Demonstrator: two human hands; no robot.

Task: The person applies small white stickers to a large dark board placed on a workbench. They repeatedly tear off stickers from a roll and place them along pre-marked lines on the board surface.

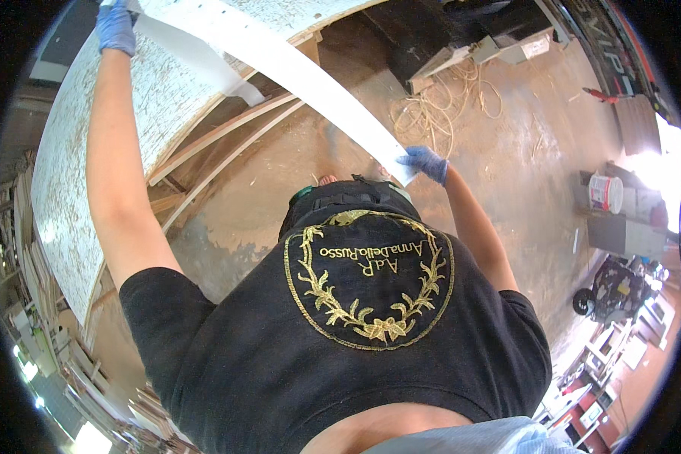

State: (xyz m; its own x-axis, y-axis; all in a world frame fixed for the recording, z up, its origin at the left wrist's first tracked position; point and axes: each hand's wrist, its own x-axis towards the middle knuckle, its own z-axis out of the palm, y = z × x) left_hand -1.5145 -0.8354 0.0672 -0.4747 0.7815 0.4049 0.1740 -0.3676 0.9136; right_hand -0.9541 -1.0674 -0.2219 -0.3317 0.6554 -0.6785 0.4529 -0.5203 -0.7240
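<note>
A long white flexible strip (pixel 310 79) runs slantwise from the far left down to the middle right. My right hand (pixel 425 163), in a blue glove, pinches its near end beside my hip, above the floor. Stretched out at the far left, my gloved left hand (pixel 116 30) closes on the strip's other end; its fingertips are partly cut off by the picture's edge. Below the strip, a narrower greyish band (pixel 193 57) lies on the worn, white-speckled board table (pixel 144 98), its end hanging over the edge.
Wooden rails (pixel 227 140) show under the table's edge. Tangled pale cord or hose (pixel 439 113) lies on the brown floor (pixel 522 151). A white bucket (pixel 605 194) stands at the right, near a dark wheeled machine (pixel 620 291). Timber pieces (pixel 45 280) are stacked at the left.
</note>
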